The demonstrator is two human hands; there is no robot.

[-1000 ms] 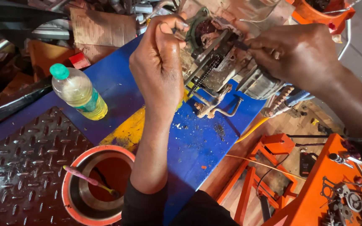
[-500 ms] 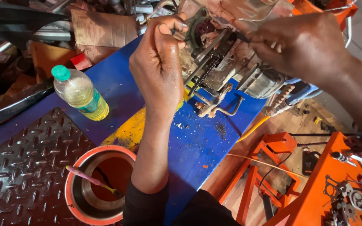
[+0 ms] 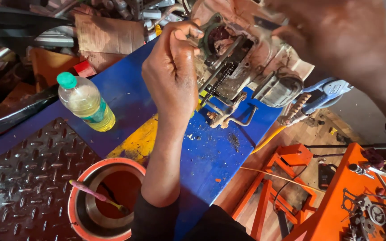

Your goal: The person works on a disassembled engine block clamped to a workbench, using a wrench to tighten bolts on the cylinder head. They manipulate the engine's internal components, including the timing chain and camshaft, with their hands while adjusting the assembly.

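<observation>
My left hand is raised over the blue bench top, fingers curled together and pinched on a small dark part at the open side of the engine block; what exactly sits between my fingertips is too small to tell. The engine block stands at the far edge of the bench, greasy and opened up, with a dark chain running down its exposed middle. My right hand reaches in from the right and rests on the top of the block, blurred, so I cannot tell whether its fingers are closed on anything. To the left of my forearm a plastic bottle of yellowish liquid with a green cap lies tilted on the bench, well apart from the engine. Near me, a round red-rimmed tub holds a pink-handled brush, beside a sheet of dark checker plate. An orange stand with small engine parts sits at my lower right.
</observation>
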